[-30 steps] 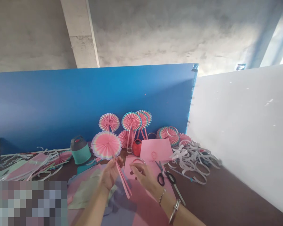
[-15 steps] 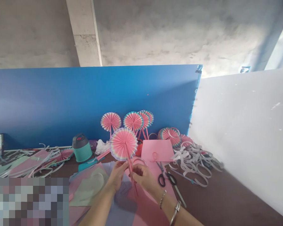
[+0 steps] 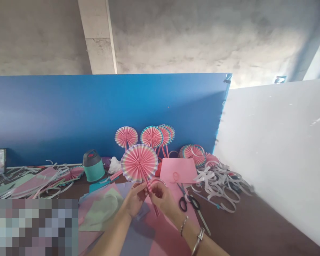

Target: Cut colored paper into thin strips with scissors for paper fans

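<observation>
"Above the near centre of the table (image 3: 248, 220), how is the paper fan (image 3: 139, 163) positioned?"

"Its round pleated disc faces me, spread to a full circle. The pink handle (image 3: 156, 209) slants down and right from the disc centre, over the layered paper sheets (image 3: 140, 234)."

"State the setting of each hand."

"Left hand (image 3: 136, 199): I bring thumb and forefinger together on the handle, just below the disc. Right hand (image 3: 163, 200): I pinch the handle lower down, fingers bent and nearly closed; the rear fingertips are hidden."

"List the adjacent items."

"Black-handled scissors (image 3: 190, 197) lie just right of my right hand. Curled white strips (image 3: 213, 177) lie farther right. On the far side, upright fans (image 3: 151, 137) stand before the blue panel (image 3: 69, 113); a teal container (image 3: 94, 171) stands far left of them."
</observation>
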The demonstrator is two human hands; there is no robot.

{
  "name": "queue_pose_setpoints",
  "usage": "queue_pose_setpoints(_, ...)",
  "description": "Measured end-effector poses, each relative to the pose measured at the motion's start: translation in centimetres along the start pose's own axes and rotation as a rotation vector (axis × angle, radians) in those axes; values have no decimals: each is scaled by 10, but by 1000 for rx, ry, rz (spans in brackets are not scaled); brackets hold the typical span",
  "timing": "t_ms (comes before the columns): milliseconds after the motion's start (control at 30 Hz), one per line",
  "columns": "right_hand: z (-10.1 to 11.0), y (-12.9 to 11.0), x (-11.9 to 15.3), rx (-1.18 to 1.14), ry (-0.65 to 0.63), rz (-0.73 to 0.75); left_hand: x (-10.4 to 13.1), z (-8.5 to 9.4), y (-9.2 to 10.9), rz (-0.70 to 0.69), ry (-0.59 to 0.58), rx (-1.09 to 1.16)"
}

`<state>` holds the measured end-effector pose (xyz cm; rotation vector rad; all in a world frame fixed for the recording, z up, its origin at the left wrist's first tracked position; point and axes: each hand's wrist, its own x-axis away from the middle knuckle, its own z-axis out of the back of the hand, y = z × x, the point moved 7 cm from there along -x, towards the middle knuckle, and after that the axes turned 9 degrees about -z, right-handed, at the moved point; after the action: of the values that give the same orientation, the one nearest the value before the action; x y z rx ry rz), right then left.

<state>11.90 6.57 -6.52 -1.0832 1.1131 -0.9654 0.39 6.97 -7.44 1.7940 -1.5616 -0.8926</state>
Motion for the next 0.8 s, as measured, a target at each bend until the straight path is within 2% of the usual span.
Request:
queue_pose_setpoints(100, 3, 5, -2, -43, 24, -12, 2, -8, 3, 36, -83, 100)
queue_pose_setpoints(200, 5, 5, -2, 3, 53, 1, -2, -8, 4, -36, -90, 94)
queue_pose_setpoints(400, 5, -1, 0, 133, 67, 48, -6, 5, 5, -252, 46, -243)
queue_pose_setpoints(600, 7, 2, -1, 179, 93, 48, -4, 2, -1, -317, -12, -492)
queue_pose_setpoints(800, 9, -2, 1, 180, 115, 13, -4, 2, 14, -397, 55, -615)
